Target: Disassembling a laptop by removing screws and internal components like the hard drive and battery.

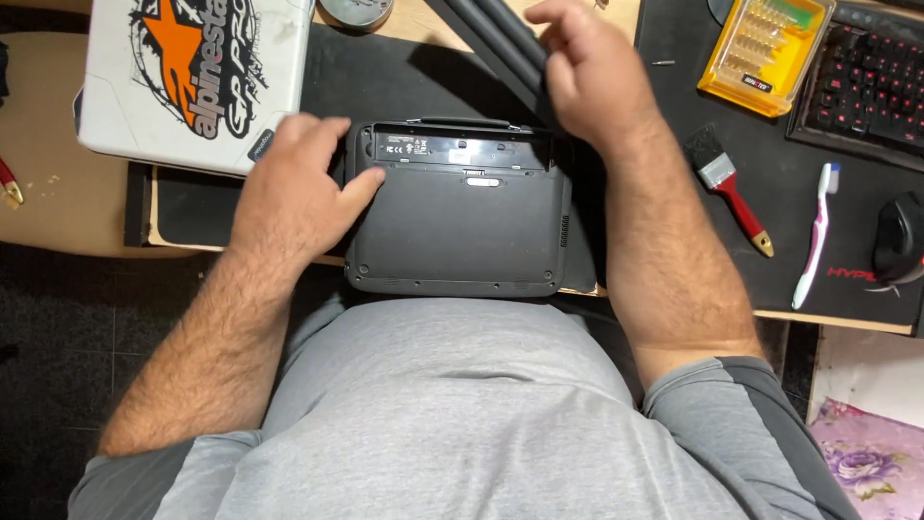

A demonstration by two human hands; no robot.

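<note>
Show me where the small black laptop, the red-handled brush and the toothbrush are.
Small black laptop [462, 226]: head view, middle of its upturned underside.
Red-handled brush [739, 200]: head view, upper part of the red handle.
Toothbrush [814, 241]: head view, middle of its pink and white handle.
</note>
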